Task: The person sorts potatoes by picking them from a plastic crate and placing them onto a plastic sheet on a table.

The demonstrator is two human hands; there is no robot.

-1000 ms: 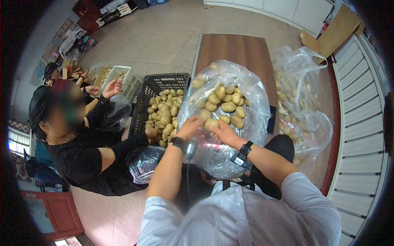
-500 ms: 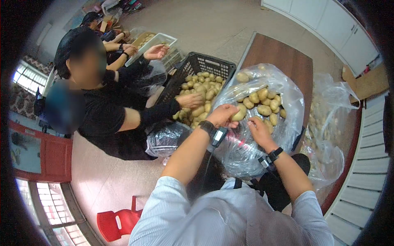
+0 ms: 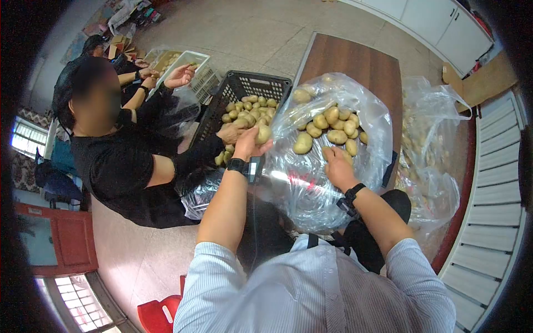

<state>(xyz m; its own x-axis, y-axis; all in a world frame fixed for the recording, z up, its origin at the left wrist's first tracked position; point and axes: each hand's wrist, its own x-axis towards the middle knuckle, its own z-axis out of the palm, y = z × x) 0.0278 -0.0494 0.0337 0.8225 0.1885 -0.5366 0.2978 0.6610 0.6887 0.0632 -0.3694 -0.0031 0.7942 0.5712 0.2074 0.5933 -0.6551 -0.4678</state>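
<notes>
My left hand [image 3: 247, 148] is closed around a potato [image 3: 263, 134] at the right edge of the black crate [image 3: 285, 86], which holds many potatoes. Close beside it, a co-worker's hand [image 3: 229, 133] reaches over the same crate. In a clear plastic bag [image 3: 371, 111], spread open on the brown table, lies a pile of potatoes [image 3: 331, 115]. My right hand [image 3: 337, 171] is inside the bag's opening, its fingers curled over a potato [image 3: 347, 157] at the near side of the pile. One potato [image 3: 302, 143] rests apart on the plastic to the left.
A co-worker in black [image 3: 114, 172] sits to my left, with other people beyond. A white crate [image 3: 206, 77] stands past the black one. Another plastic bag [image 3: 425, 144] is right of the brown table [image 3: 344, 58]. A red stool [image 3: 158, 313] is at lower left.
My left hand has moved left with a potato, from over the bag to the black crate's edge. My right hand has come over a potato in the bag. The camera view has shifted rightward.
</notes>
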